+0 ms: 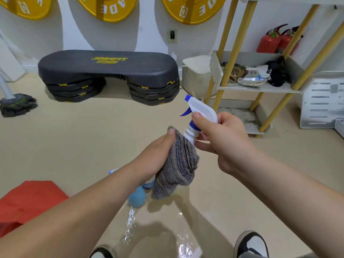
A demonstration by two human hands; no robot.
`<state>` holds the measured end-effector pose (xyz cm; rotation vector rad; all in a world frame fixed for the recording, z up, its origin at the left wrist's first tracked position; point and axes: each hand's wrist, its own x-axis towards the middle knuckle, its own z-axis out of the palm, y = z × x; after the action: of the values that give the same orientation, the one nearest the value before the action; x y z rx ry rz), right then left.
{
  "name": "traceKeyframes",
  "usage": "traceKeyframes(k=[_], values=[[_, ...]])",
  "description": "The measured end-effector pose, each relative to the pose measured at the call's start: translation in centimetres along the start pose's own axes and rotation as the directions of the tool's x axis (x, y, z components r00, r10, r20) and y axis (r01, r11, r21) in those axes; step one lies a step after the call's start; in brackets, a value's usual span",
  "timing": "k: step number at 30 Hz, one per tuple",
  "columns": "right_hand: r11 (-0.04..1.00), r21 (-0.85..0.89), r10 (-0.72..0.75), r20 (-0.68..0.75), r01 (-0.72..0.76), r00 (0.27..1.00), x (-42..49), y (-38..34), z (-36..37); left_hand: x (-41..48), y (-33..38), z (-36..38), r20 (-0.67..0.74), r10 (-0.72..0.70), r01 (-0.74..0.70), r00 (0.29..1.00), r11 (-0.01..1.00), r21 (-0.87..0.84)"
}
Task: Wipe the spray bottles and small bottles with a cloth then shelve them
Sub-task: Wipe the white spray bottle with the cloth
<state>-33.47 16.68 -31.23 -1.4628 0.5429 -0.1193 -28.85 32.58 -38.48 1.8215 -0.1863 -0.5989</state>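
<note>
Spray bottle (200,116) is sitting centre, between both hands. Right hand (221,140) is gripping its neck from the right. Left hand (156,155) is holding the cloth (178,164) round its body from the left. Small bottles (136,197) are lying on the floor (93,136) directly below, partly hidden. Step platform (108,71) is standing behind, near the wall (149,34). Mop head (16,105) is resting far left of it, with the bin (195,75) just right of it. Shelf unit (260,89) is standing right of the bin, with extinguishers (275,41) behind it.
</note>
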Motion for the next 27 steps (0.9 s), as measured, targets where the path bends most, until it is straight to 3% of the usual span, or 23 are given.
traceKeyframes(k=[3, 5, 9, 14, 16, 18, 19, 20, 21, 23, 25, 27], values=[[0.997, 0.045, 0.058, -0.007, -0.058, 0.998, 0.2, 0.3, -0.6, -0.4, 0.3, 0.0, 0.109, -0.229, 0.242, 0.967, 0.962, -0.126], [0.997, 0.052, 0.063, -0.021, -0.062, 0.998, 0.3, 0.5, -0.8, -0.9, 0.7, 0.3, 0.156, -0.309, 0.341, 0.938, 0.907, -0.249], [0.996, 0.074, 0.049, 0.066, -0.054, 0.997, 0.7, -0.3, -1.0, -1.3, 1.5, 0.8, 0.18, -0.3, 0.348, 0.937, 0.845, -0.405], [0.999, -0.054, 0.016, 0.26, -0.002, 0.966, 1.1, -0.4, -1.3, -1.6, 2.3, 0.9, 0.162, -0.273, 0.317, 0.948, 0.832, -0.455], [0.999, -0.035, -0.002, 0.264, 0.012, 0.964, 1.0, -0.3, -1.2, -1.4, 2.0, 0.9, 0.082, -0.303, 0.309, 0.949, 0.852, -0.422], [0.997, -0.055, -0.034, 0.239, 0.048, 0.97, 0.8, 0.0, -1.0, -1.4, 2.0, 1.1, -0.074, -0.258, 0.23, 0.963, 0.936, -0.266], [0.996, -0.064, -0.048, 0.219, 0.064, 0.975, 0.6, 0.3, -0.8, -1.6, 2.2, 1.4, -0.178, -0.149, 0.134, 0.973, 0.986, -0.095], [0.995, -0.067, -0.057, 0.203, 0.072, 0.978, 0.5, 0.6, -0.6, -1.9, 2.4, 1.9, -0.256, 0.05, -0.023, 0.965, 0.994, 0.11], [0.995, -0.067, -0.054, 0.195, 0.068, 0.979, 0.3, 0.9, -0.3, -2.3, 2.6, 2.4, -0.274, 0.258, -0.178, 0.926, 0.942, 0.284], [0.997, -0.066, -0.033, 0.185, 0.046, 0.982, 0.0, 1.3, 0.1, -2.2, 2.4, 2.6, -0.252, 0.446, -0.326, 0.859, 0.855, 0.403], [0.997, -0.064, -0.042, 0.169, 0.053, 0.985, 0.0, 1.0, 0.3, -1.2, 1.8, 1.7, -0.209, 0.375, -0.305, 0.903, 0.903, 0.303], [0.996, -0.058, -0.057, 0.135, 0.066, 0.989, 0.1, 0.6, 0.2, -0.1, 1.2, 0.6, -0.172, 0.103, -0.099, 0.98, 0.995, 0.029]])
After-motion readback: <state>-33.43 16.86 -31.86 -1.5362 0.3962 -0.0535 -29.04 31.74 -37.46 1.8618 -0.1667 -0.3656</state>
